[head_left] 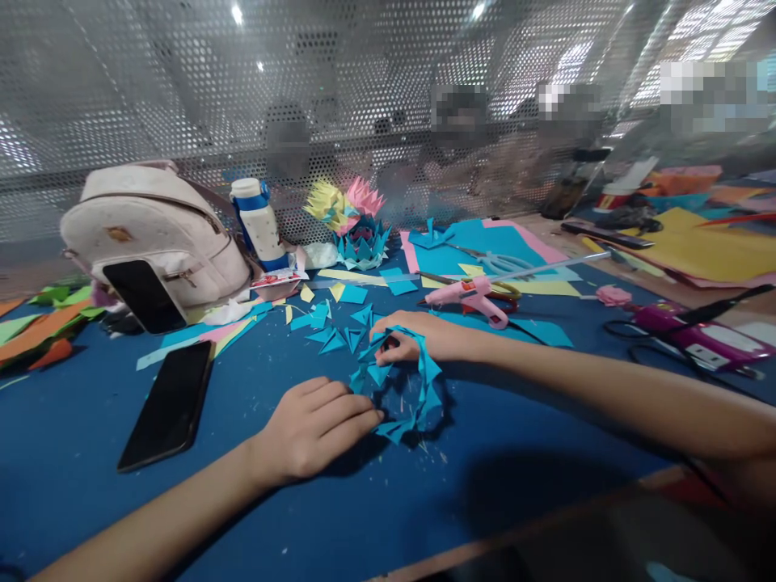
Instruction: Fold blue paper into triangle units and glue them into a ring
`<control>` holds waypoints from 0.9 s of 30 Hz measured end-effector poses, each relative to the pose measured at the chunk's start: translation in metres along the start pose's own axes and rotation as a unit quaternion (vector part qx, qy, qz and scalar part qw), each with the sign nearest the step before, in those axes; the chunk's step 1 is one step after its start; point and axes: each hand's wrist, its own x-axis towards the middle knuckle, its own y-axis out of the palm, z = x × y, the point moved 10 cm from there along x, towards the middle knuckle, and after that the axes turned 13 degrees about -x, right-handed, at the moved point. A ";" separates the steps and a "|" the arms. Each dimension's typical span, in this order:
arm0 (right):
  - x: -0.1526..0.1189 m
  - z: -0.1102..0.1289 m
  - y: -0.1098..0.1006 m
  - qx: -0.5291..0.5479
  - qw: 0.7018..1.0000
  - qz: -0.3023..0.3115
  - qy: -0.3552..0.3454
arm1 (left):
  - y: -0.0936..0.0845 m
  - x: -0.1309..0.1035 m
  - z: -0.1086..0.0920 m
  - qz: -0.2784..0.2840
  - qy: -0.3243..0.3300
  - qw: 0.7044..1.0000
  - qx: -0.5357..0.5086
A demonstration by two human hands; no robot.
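A ring of folded blue paper pieces point(429, 370) stands on the blue tabletop in front of me. My right hand point(403, 335) reaches in from the right and pinches the top of the ring, its fingertips curling into the opening. At the lower left of the ring, my left hand point(324, 424) is closed with its fingertips on the paper edge; the thumb is partly hidden. Several loose folded blue triangles point(331, 340) lie just beyond my hands. Behind my right wrist rests a pink glue gun point(470, 295), pointing left.
A black phone point(170, 404) lies at left, with another phone point(142, 295) propped against a pale backpack point(161, 226). Farther back are a white bottle point(259, 230), folded paper flowers point(362, 238), light-blue scissors point(506, 263) and paper sheets. A purple device point(697, 335) with cords sits right.
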 end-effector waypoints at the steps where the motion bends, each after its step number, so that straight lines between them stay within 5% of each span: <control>1: -0.001 0.001 0.001 -0.001 1.000 -0.002 -0.002 | 0.000 -0.001 0.001 -0.003 0.000 1.000 0.001; 13: -0.028 0.016 -0.001 -0.038 0.994 -0.032 -0.101 | 0.003 0.001 0.002 -0.009 -0.005 1.000 0.013; 20: -0.027 0.009 0.009 -0.066 0.995 -0.022 -0.074 | 0.009 0.003 0.004 0.003 -0.015 0.999 0.031; 27: -0.039 0.000 -0.010 -0.095 0.994 -0.026 -0.038 | 0.010 0.003 0.004 -0.003 -0.015 0.998 0.055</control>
